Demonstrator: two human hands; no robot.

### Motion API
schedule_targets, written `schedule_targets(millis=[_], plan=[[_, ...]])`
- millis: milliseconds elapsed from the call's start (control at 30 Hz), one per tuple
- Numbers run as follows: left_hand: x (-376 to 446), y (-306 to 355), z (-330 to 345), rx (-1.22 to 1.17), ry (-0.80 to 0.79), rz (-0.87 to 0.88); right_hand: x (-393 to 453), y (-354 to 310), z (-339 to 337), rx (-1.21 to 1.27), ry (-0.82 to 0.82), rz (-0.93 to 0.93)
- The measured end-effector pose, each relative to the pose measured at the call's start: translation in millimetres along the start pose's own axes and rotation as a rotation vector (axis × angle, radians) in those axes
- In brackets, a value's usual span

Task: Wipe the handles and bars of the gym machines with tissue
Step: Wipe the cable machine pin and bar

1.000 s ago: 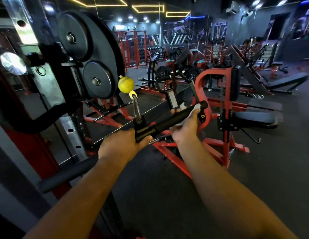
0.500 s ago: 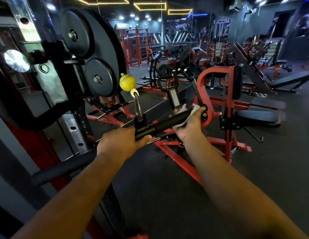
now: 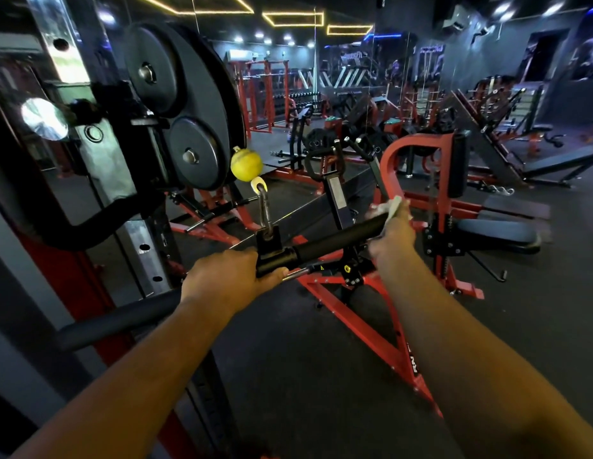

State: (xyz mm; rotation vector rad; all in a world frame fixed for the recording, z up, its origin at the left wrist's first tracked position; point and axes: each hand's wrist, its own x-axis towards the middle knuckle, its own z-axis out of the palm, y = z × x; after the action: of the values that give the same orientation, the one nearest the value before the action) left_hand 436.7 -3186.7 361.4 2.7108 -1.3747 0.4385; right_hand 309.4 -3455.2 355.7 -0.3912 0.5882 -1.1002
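Observation:
A black straight cable bar (image 3: 334,240) hangs from a carabiner (image 3: 264,210) under a yellow ball stopper (image 3: 246,165). My left hand (image 3: 227,279) grips the bar just left of its centre swivel. My right hand (image 3: 392,236) is wrapped around the bar's right end with a white tissue (image 3: 389,207) pressed between the fingers and the grip; the hand looks motion-blurred. The bar's left foam grip (image 3: 116,321) sticks out past my left wrist.
The cable machine's pulley wheels (image 3: 175,104) and steel upright (image 3: 136,240) stand close on the left. A red plate-loaded machine (image 3: 417,200) with a black seat pad (image 3: 497,230) sits just behind the bar. More red racks and benches fill the dark floor beyond.
My right hand with the tissue has slid outward along the bar to its right end. My left hand has kept its grip near the swivel.

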Motion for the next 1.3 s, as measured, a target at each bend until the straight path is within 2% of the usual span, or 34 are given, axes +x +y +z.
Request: schedule_targets(millis=[67, 200, 233, 300, 400, 500, 533, 567, 667, 700, 733, 767, 867, 933, 1000, 1067, 1100, 1167, 1233, 1300], plan=[[-3, 3, 0, -0.017, -0.003, -0.003, 17, -19, -3, -0.274, 0.016, -0.162], [-4, 1, -2, -0.002, 0.017, -0.012, 37, -23, -16, -1.343, -0.207, -0.709], [-2, 0, -1, -0.003, 0.009, -0.017, 33, -18, -19, -1.505, -0.265, -0.832], [1, -2, 0, -0.014, -0.015, -0.024, 10, 2, -20, -1.676, -0.409, -1.021], [5, 2, 1, -0.013, -0.022, -0.020, -30, 41, -24, -1.657, -0.746, -1.227], [7, 2, 0, -0.006, -0.031, -0.023, -43, 48, -30, -1.526, -1.034, -1.266], [6, 1, 0, -0.005, -0.032, -0.023, -36, 40, -32, -1.519, -1.030, -1.285], [5, 1, 1, -0.006, -0.034, -0.023, -27, 31, -35, -1.545, -0.946, -1.321], [4, 2, 0, -0.028, -0.031, -0.017, -12, 17, -37, -1.678, -0.529, -1.327], [5, 3, 0, -0.034, -0.038, -0.011, -17, 26, -36, -1.682, -0.454, -1.292], [6, 3, -1, -0.038, -0.051, -0.004, -29, 39, -34, -1.656, -0.445, -1.281], [8, 1, -3, -0.045, -0.068, 0.005, -43, 55, -34, -1.597, -0.508, -1.287], [11, -7, -2, -0.081, -0.128, 0.053, -79, 92, -45, -1.427, -0.849, -1.285], [10, -13, -1, -0.138, -0.161, 0.099, -75, 86, -48, -1.434, -0.966, -1.338], [5, -23, -2, -0.223, -0.195, 0.156, -57, 67, -45, -1.501, -0.902, -1.433], [-4, -42, -1, -0.248, -0.231, 0.220, -40, 51, -40, -1.568, -0.680, -1.477], [-11, -54, -1, -0.229, -0.228, 0.229, -36, 50, -38, -1.569, -0.581, -1.452], [-26, -77, -2, -0.156, -0.192, 0.184, -43, 66, -34, -1.503, -0.487, -1.340], [-35, -87, -3, -0.038, -0.143, 0.141, -62, 101, -29, -1.393, -0.508, -1.202], [-37, -87, -1, 0.025, -0.109, 0.124, -88, 139, -26, -1.271, -0.608, -1.083]])
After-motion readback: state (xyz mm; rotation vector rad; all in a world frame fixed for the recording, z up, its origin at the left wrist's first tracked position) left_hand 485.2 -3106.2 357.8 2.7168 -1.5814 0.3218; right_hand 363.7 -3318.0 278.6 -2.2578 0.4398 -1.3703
